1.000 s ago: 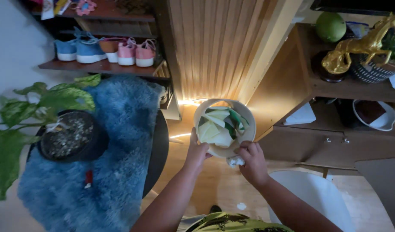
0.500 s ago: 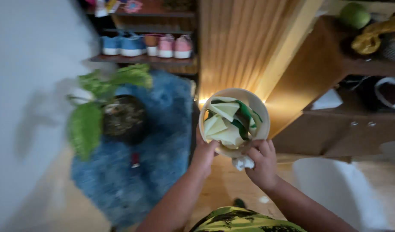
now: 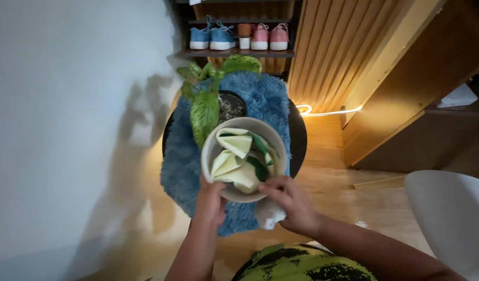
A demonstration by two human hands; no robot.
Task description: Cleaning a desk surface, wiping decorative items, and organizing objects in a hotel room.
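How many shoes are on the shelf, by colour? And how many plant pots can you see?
Blue sneakers: 2
Pink sneakers: 2
Dark round pot with a green leafy plant: 1
Beige round pot with pale variegated leaves, held by left hand and right hand: 1
Total: 6

Both forearms reach forward; left hand (image 3: 211, 204) curled in grasp, right hand (image 3: 291, 203) fingers clenched, gripping.
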